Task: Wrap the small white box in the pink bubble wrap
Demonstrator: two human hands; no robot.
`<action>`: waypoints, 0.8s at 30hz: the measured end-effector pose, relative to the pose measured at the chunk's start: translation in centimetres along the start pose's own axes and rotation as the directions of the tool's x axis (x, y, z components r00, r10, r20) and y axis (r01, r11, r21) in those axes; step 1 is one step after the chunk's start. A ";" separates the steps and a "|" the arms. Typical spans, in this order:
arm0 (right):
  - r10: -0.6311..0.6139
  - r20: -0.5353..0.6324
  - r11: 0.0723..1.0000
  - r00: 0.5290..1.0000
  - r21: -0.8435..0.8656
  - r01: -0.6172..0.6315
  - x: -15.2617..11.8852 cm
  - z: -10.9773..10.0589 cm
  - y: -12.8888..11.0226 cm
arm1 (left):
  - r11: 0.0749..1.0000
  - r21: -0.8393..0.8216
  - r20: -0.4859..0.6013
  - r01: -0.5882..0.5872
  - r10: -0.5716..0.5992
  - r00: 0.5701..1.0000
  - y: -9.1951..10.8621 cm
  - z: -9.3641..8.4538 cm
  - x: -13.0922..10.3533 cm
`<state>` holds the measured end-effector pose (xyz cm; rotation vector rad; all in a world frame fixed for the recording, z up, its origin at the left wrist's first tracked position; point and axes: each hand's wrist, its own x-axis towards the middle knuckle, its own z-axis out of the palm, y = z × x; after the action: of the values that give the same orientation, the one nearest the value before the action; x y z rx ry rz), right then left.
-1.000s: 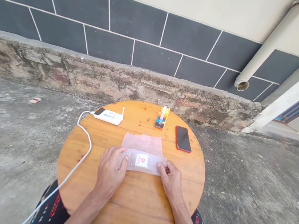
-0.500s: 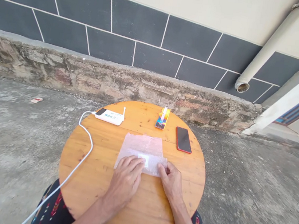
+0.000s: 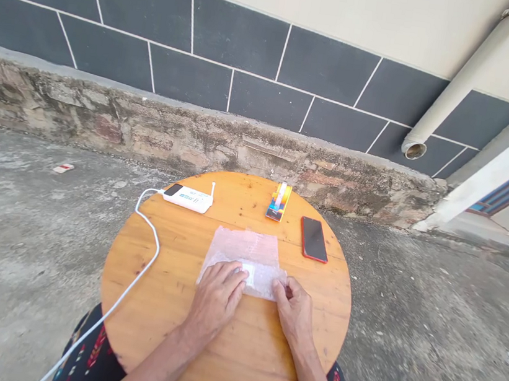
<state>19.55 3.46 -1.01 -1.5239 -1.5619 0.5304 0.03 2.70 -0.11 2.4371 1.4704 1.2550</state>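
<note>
A sheet of pinkish bubble wrap (image 3: 247,245) lies on the round wooden table (image 3: 152,289), its near part folded over a small white item (image 3: 248,274) that shows through. My left hand (image 3: 219,289) rests flat on the left part of the fold, fingers spread a little, fingertips by the white item. At the right end of the fold, my right hand (image 3: 295,302) pinches the edge of the wrap between thumb and fingers.
A white device (image 3: 188,198) with a white cable (image 3: 152,252) is at the table's back left. Behind the wrap stands a yellow tape dispenser (image 3: 278,202); a red-edged phone (image 3: 314,239) lies to its right. A stone-based wall (image 3: 186,138) rises beyond the table.
The view has shifted very slightly. Both hands keep nearly the same places, and the wrap's folded part looks slightly more drawn to the right under my right hand.
</note>
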 end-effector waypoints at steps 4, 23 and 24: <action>-0.015 -0.027 0.998 1.000 0.068 0.017 0.1 -0.2 -0.1 | 1.000 -0.004 -0.017 0.005 -0.005 1.000 0.0 0.0 -0.1; -0.575 0.082 0.801 0.814 -0.143 0.581 1.6 2.3 -4.9 | 0.998 -0.058 -0.045 0.033 -0.036 0.998 0.0 0.1 -0.2; -0.580 0.089 0.796 0.810 -0.147 0.587 1.6 2.4 -4.8 | 0.997 -0.061 -0.045 0.037 -0.040 0.998 0.0 0.1 -0.2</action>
<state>15.05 4.87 2.01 -1.0534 -2.0347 0.0695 0.04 2.55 -0.33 2.3460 1.4601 1.3372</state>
